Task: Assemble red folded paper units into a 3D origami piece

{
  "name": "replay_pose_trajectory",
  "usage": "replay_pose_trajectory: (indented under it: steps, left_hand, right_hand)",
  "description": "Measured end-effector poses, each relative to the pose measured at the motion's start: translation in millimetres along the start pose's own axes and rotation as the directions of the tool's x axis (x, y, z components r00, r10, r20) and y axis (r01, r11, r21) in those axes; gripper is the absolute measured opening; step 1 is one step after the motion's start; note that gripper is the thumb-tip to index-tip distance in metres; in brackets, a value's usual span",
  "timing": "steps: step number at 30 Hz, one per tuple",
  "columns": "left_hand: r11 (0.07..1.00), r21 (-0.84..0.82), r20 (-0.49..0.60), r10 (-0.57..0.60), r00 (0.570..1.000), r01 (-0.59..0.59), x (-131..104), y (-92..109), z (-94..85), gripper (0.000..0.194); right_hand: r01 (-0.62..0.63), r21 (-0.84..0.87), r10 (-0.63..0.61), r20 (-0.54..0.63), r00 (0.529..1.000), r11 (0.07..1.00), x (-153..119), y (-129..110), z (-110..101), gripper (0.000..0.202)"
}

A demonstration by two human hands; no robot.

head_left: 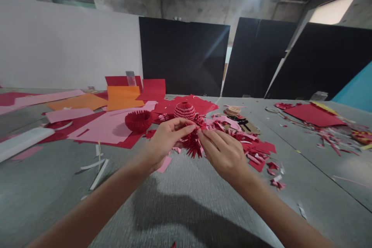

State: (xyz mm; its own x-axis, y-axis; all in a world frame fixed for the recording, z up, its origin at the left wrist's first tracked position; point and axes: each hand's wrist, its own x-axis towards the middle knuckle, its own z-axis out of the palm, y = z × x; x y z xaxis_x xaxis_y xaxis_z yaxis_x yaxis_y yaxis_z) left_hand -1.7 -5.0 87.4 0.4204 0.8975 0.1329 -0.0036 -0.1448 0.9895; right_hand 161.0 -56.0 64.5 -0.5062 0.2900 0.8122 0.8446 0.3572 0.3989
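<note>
Above the grey table, both my hands meet on a red folded-paper piece (194, 146) with spiky points hanging down. My left hand (170, 137) pinches its upper left edge between thumb and fingers. At the upper right edge, my right hand (223, 151) has its fingers pressed together on the same piece. The fingers partly hide its top. Just behind my hands sits a round pink-and-red folded-paper ball (184, 111) with an opening at the top. To the left of it, a dark red folded-paper bowl (138, 121) rests on pink sheets.
Pink paper sheets (101, 128) and orange sheets (123, 98) cover the back left. Red and pink folded scraps (257, 149) lie to the right of my hands. A white roll (27, 143) lies at far left. Black panels (184, 58) stand behind the table.
</note>
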Motion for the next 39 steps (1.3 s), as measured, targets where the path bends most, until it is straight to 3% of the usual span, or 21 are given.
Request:
replay_pose_trajectory:
  steps: [4, 7, 10, 12, 15, 22, 29, 34, 39]
  left_hand:
    - [0.999, -0.006, 0.046, 0.039, 0.998, -0.039, -0.4, 1.7, -0.5, 0.024]
    - [0.999, -0.048, 0.063, 0.017, 0.998, -0.013, 0.7, 2.2, -2.5, 0.023]
    - [0.993, -0.116, 0.101, 0.005, 0.995, 0.006, 2.2, 3.7, -4.5, 0.024]
    - [0.991, -0.133, 0.113, 0.012, 0.993, 0.003, 2.9, 4.8, -5.3, 0.024]
    - [0.992, -0.123, 0.110, 0.020, 0.994, -0.007, 3.2, 5.6, -6.1, 0.025]
    - [0.994, -0.108, 0.131, 0.023, 0.991, -0.009, 2.8, 3.2, -7.0, 0.024]
    - [0.997, -0.075, 0.164, 0.013, 0.986, -0.001, 4.7, 4.1, -10.0, 0.024]
    - [0.998, -0.059, 0.180, 0.013, 0.984, -0.002, 4.2, 3.8, -9.0, 0.024]
    - [0.997, -0.066, 0.172, -0.019, 0.985, 0.031, 2.3, 3.5, -7.2, 0.025]
  right_hand:
    - [-0.054, 0.042, 0.054, -0.005, 0.999, 0.998, -2.0, 0.3, 0.4, 0.027]
    - [-0.206, 0.250, 0.219, -0.023, 0.975, 0.946, -0.6, 1.2, 2.7, 0.027]
    - [-0.419, 0.532, 0.458, 0.065, 0.886, 0.735, 4.0, 2.8, 4.6, 0.026]
    - [-0.499, 0.641, 0.547, 0.144, 0.825, 0.584, 6.6, 4.3, 5.3, 0.020]
    - [-0.538, 0.688, 0.599, 0.185, 0.779, 0.487, 7.5, 7.2, 5.6, 0.014]
    - [-0.499, 0.641, 0.524, 0.174, 0.834, 0.582, 6.5, 9.8, 3.0, 0.022]
    - [-0.514, 0.675, 0.517, 0.223, 0.826, 0.530, 10.0, 13.3, -1.5, 0.021]
    - [-0.500, 0.638, 0.494, 0.208, 0.844, 0.585, 10.7, 14.2, -4.4, 0.018]
    - [-0.567, 0.642, 0.558, 0.250, 0.792, 0.516, 8.5, 12.0, 1.1, 0.015]
